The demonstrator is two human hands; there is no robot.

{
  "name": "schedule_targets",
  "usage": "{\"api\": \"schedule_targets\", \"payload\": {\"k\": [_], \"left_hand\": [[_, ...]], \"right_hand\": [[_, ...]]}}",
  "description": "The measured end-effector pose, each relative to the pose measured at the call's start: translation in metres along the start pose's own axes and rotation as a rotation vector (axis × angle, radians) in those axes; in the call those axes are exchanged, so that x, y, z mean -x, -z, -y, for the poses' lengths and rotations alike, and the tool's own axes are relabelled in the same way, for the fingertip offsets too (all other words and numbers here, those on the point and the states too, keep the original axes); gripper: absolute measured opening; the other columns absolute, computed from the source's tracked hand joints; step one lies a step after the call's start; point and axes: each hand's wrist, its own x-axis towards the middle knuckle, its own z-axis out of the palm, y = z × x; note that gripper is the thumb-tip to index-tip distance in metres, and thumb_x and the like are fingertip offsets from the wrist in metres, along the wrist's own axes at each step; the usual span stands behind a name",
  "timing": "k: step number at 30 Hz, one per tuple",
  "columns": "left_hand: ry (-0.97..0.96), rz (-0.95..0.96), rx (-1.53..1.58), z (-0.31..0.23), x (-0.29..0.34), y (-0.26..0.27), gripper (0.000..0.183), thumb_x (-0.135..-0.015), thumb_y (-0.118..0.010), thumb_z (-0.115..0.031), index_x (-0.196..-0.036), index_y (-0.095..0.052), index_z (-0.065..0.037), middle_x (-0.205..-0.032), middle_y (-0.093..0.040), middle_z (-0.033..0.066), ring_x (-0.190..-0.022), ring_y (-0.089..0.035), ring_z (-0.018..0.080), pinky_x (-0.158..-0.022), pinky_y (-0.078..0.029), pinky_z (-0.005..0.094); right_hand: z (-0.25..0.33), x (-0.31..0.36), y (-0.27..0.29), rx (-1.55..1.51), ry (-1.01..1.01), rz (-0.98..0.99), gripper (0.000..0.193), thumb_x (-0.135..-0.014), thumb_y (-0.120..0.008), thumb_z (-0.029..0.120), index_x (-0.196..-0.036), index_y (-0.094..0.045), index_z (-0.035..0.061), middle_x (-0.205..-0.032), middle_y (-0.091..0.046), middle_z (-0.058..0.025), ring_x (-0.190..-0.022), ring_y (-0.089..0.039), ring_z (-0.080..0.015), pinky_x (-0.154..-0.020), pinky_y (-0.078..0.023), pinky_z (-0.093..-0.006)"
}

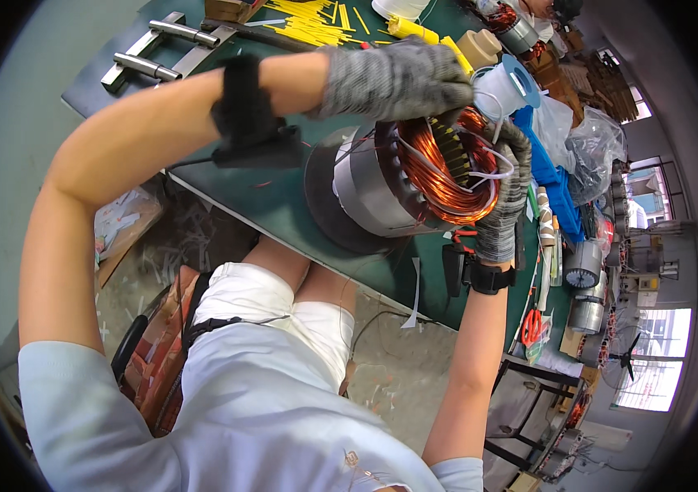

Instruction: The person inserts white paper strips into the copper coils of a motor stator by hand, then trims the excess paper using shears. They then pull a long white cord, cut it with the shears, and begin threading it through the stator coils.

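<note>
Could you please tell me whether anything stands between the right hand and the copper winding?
Only thin white leads, looping across the winding's right side near the fingers; nothing bulky visibly separates the right hand from the copper winding.

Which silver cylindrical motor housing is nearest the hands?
The silver cylindrical housing with orange copper coils between the gray-gloved left hand and right hand; the other silver housings lie well beyond both.

left hand (402, 82): gloved, at copper windings (435, 187) | right hand (509, 184): gloved, alongside | metal cylinder (368, 187): over green table (271, 215)
</note>
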Motion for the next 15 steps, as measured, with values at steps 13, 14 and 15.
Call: {"api": "schedule_targets", "payload": {"k": [13,14,15], "left_hand": [[0.001,-0.338,0.103,-0.001,0.010,-0.021,0.015,-0.080,-0.056,-0.014,-0.091,-0.063,-0.006,-0.094,-0.058,0.0090,-0.086,-0.057,0.0246,-0.080,-0.044,0.0342],[0.035,-0.344,0.111,-0.004,0.013,-0.021,0.015,-0.079,-0.056,-0.014,-0.089,-0.063,-0.006,-0.094,-0.058,0.0092,-0.086,-0.057,0.0250,-0.080,-0.044,0.0346],[0.061,-0.345,0.120,-0.005,0.014,-0.021,0.015,-0.079,-0.056,-0.015,-0.088,-0.064,-0.006,-0.094,-0.058,0.0095,-0.085,-0.058,0.0253,-0.080,-0.045,0.0350]], "right_hand": [[-0.001,0.008,-0.005,-0.076,0.021,-0.014,0.023,-0.091,-0.042,0.017,-0.107,-0.050,0.0011,-0.104,-0.056,-0.0097,-0.094,-0.055,-0.0155,-0.084,-0.046,-0.0289],[0.000,0.007,-0.003,-0.075,0.021,-0.020,0.023,-0.091,-0.042,0.017,-0.107,-0.050,0.0011,-0.104,-0.056,-0.0097,-0.094,-0.055,-0.0155,-0.084,-0.046,-0.0289],[0.001,0.005,0.000,0.032,0.066,0.022,0.023,-0.091,-0.042,0.016,-0.105,-0.052,0.0012,-0.103,-0.057,-0.0089,-0.093,-0.055,-0.0152,-0.085,-0.045,-0.0286]]}}
